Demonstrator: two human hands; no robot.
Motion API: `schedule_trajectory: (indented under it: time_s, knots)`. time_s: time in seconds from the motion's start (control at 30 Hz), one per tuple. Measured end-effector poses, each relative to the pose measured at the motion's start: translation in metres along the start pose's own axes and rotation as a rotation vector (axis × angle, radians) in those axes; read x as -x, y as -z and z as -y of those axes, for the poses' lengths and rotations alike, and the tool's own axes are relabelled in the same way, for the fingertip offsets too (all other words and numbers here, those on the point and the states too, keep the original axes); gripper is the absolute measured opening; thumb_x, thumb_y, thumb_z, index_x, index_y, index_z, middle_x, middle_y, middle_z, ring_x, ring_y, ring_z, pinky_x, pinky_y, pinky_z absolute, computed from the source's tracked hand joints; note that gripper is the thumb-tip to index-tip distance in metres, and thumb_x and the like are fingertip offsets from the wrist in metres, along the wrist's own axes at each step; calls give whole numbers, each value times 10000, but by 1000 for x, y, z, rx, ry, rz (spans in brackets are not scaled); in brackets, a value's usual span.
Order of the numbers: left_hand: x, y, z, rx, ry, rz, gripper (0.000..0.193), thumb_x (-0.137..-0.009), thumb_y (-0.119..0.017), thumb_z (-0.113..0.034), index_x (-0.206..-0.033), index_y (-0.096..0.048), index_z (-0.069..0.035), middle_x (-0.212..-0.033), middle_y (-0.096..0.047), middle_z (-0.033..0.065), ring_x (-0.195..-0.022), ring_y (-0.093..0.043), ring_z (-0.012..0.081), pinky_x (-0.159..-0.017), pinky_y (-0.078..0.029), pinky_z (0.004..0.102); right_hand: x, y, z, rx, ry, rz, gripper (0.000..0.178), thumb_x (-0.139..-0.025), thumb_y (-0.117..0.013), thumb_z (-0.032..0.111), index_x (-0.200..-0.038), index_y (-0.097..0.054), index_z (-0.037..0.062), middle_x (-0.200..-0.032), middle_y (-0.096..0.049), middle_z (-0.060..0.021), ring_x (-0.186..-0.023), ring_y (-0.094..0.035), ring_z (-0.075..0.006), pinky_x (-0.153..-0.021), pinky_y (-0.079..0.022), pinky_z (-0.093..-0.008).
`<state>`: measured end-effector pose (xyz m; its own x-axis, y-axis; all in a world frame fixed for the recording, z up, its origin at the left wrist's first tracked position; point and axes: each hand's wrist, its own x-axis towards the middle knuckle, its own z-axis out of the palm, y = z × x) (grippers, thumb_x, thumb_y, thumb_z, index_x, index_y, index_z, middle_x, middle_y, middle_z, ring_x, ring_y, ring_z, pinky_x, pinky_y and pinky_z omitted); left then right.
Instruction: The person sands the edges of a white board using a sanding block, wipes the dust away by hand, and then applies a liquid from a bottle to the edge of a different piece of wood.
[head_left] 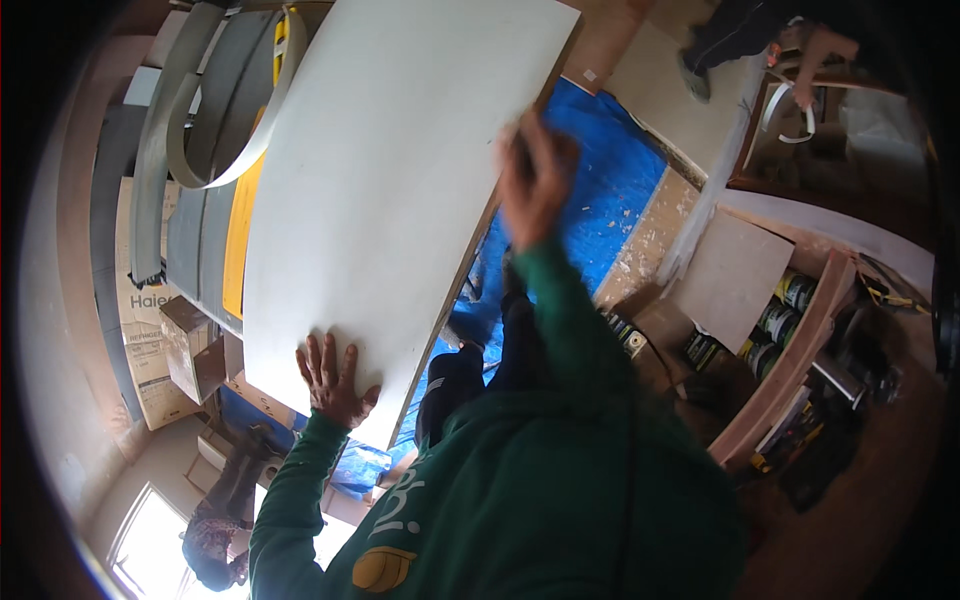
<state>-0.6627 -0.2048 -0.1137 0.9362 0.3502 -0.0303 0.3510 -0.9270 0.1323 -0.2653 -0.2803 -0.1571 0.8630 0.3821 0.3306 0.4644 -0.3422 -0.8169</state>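
Observation:
A long white board [370, 180] lies in front of me, its bare edge showing along the right side. My left hand [340, 385] rests flat on the board near its close end, fingers spread. At the board's right edge is my right hand [537, 185], blurred by motion. Its fingers are curled round something small and dark at the edge, which I cannot make out.
Left of the board are a curved pale strip [225, 183], a yellow level [243, 235] and cardboard boxes [150, 345]. A blue tarp [610, 150] covers floor at right. Cans [778, 320] stand in a wooden frame. Other people work at the upper right and lower left.

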Motion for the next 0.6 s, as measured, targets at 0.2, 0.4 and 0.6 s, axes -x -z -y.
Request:
schedule_trajectory:
  time_s: [0.2,0.4,0.6]
  knots:
    - [-2,1,-4,25,11,14,645,-927,-418,-549,-1380,-446,-92,-1484,-318,218,-1388,-230,461,-1086,-129,658,-53,-4,-37,-99,158,-247,421,-864,-684,247,-1201,-617,4,-1110,-619,-186,-960,-558,-313,-942,-415,-405]
    - [22,2,-9,65,119,-10,609,-878,-562,-262,-1415,-389,-34,-1501,-329,159,-1416,-221,382,-1141,-109,559,227,25,80,-53,68,133,405,-791,-741,152,-1176,-641,72,-966,-549,-139,-926,-489,-307,-771,-451,-409]
    - [28,-6,-15,79,105,-132,613,-888,-581,-272,-1433,-375,-82,-1513,-315,137,-1416,-225,366,-1142,-119,550,361,65,103,-428,645,691,404,-745,-757,127,-1135,-656,121,-1043,-596,-125,-886,-575,-293,-795,-464,-417]
